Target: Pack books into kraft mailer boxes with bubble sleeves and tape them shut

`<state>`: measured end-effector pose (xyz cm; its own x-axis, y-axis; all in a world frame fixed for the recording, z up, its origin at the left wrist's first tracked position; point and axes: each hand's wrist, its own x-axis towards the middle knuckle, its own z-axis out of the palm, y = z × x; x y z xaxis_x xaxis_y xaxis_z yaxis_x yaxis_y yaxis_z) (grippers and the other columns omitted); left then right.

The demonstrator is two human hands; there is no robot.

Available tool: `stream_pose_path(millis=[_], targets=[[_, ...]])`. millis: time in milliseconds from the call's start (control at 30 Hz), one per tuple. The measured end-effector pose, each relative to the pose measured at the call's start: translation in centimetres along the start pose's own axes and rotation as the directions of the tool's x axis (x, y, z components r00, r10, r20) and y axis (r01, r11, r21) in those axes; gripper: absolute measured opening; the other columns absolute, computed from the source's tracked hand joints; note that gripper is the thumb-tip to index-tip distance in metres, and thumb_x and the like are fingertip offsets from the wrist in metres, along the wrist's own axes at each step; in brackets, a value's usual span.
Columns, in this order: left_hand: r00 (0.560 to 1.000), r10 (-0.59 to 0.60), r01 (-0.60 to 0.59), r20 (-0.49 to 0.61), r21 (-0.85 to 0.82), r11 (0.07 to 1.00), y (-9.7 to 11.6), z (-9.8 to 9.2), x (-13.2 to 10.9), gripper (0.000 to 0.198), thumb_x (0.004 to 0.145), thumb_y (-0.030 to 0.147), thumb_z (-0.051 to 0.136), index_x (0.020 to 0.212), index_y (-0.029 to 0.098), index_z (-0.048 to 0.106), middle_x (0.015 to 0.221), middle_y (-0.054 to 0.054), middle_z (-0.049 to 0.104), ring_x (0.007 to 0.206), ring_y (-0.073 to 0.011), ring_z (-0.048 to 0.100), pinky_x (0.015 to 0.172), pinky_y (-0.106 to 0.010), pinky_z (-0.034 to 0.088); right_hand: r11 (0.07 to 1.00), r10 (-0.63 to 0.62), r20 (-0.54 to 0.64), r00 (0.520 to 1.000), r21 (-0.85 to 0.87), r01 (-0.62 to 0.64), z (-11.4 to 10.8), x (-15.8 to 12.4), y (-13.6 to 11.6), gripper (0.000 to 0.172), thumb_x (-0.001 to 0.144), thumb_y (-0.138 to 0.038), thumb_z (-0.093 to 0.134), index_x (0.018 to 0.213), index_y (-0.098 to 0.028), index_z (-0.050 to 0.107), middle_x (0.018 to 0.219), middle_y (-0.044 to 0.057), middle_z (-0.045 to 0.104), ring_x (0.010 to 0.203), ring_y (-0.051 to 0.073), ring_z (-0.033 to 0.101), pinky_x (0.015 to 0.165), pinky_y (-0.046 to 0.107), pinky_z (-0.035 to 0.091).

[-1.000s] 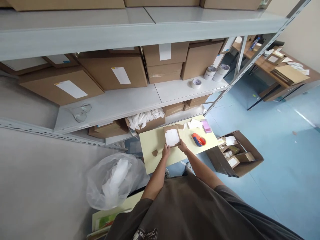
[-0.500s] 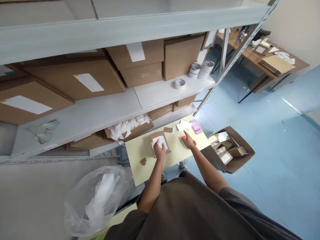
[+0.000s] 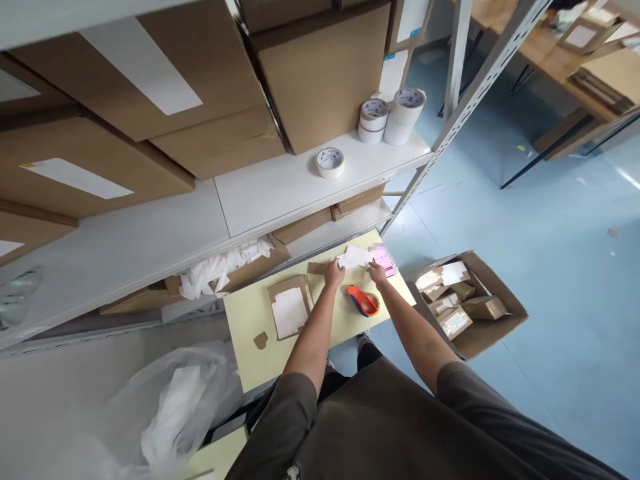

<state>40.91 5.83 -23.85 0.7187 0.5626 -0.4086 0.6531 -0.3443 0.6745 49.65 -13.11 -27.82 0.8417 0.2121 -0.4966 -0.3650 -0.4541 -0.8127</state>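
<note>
My left hand (image 3: 334,274) is closed with its fingertips on the near left edge of some white paper (image 3: 356,257), slips or labels, at the far side of the small table. My right hand (image 3: 378,274) pinches the right edge of that paper, beside a blurred pink item (image 3: 383,259). Between my forearms lies a red-orange tape dispenser (image 3: 364,302) with a yellow roll, untouched. A flat cardboard box (image 3: 306,288) with white paper on top rests left of my left forearm. Beyond my left hand a strip of cardboard (image 3: 316,268) is partly covered.
A pale yellow table (image 3: 245,347) bears a cardboard scrap (image 3: 261,340). On the right floor stands an open carton (image 3: 493,333) of small parcels. Shelving (image 3: 260,193) ahead holds large boxes and white tape rolls (image 3: 330,163). A clear plastic bag (image 3: 200,393) sits lower left.
My left hand has left the box and reached right to the white paper. My right hand has let go of the tape dispenser and moved forward to the paper. The view has shifted closer.
</note>
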Motion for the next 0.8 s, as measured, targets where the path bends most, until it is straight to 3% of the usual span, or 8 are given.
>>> stream_pose_path(millis=[200,300,367,467,667,800], targets=[[0.991,-0.025,0.011,-0.133,-0.108,0.994,-0.7,1.8,0.5,0.043,0.098,0.021,0.061,0.14,0.018,0.07,0.145,-0.017,0.07,0.134,-0.0297,0.064,0.117,-0.041,0.046,0.989,0.103,-0.099,0.99,0.115,-0.092,0.5,1.3,1.1,0.027,0.071,-0.042,0.078,0.089,-0.022,0.075,0.096,0.011,0.081,0.098,0.03,0.073,0.087,0.038,0.058],[0.986,-0.043,0.014,-0.161,-0.178,0.984,-0.6,2.0,0.5,0.042,0.098,0.022,0.064,0.14,0.021,0.071,0.142,-0.016,0.072,0.125,-0.0287,0.068,0.111,-0.04,0.05,0.968,0.124,-0.107,0.986,0.231,-0.097,0.2,1.3,0.8,0.039,0.06,-0.041,0.087,0.091,-0.024,0.071,0.087,0.007,0.078,0.09,0.027,0.073,0.082,0.038,0.058],[0.984,-0.064,0.031,-0.167,-0.195,0.98,-0.4,2.2,0.6,0.042,0.096,0.023,0.068,0.138,0.02,0.072,0.138,-0.016,0.073,0.123,-0.0296,0.069,0.11,-0.041,0.052,0.957,0.138,-0.058,0.989,0.265,-0.118,0.2,1.4,0.3,0.048,0.054,-0.042,0.092,0.092,-0.025,0.069,0.081,0.003,0.075,0.083,0.025,0.071,0.077,0.037,0.057],[0.985,-0.068,0.037,-0.159,-0.191,0.981,0.0,2.5,0.6,0.04,0.095,0.025,0.071,0.134,0.018,0.074,0.133,-0.017,0.075,0.121,-0.0306,0.07,0.109,-0.043,0.052,0.955,0.125,0.063,0.99,0.263,-0.137,0.3,1.6,-0.6,0.05,0.048,-0.05,0.098,0.077,-0.024,0.066,0.073,0.001,0.07,0.075,0.021,0.065,0.073,0.036,0.054],[0.985,0.103,-0.133,-0.138,-0.233,0.963,1.3,2.9,-0.8,0.043,0.085,0.033,0.087,0.126,0.022,0.08,0.129,-0.014,0.077,0.122,-0.0313,0.07,0.11,-0.042,0.053,0.927,0.046,0.267,0.963,0.348,-0.141,0.7,0.9,-2.4,0.063,0.044,-0.055,0.105,0.064,-0.025,0.053,0.069,-0.002,0.065,0.078,0.019,0.067,0.081,0.035,0.057],[0.993,0.046,-0.084,-0.109,-0.378,0.922,1.4,2.6,-1.3,0.036,0.084,0.036,0.088,0.117,0.023,0.082,0.117,-0.011,0.081,0.106,-0.0286,0.075,0.099,-0.04,0.057,0.882,0.061,0.38,0.923,0.412,-0.228,1.0,0.1,-3.3,0.068,0.041,-0.057,0.108,0.065,-0.025,0.053,0.07,-0.002,0.065,0.081,0.019,0.069,0.083,0.035,0.06]])
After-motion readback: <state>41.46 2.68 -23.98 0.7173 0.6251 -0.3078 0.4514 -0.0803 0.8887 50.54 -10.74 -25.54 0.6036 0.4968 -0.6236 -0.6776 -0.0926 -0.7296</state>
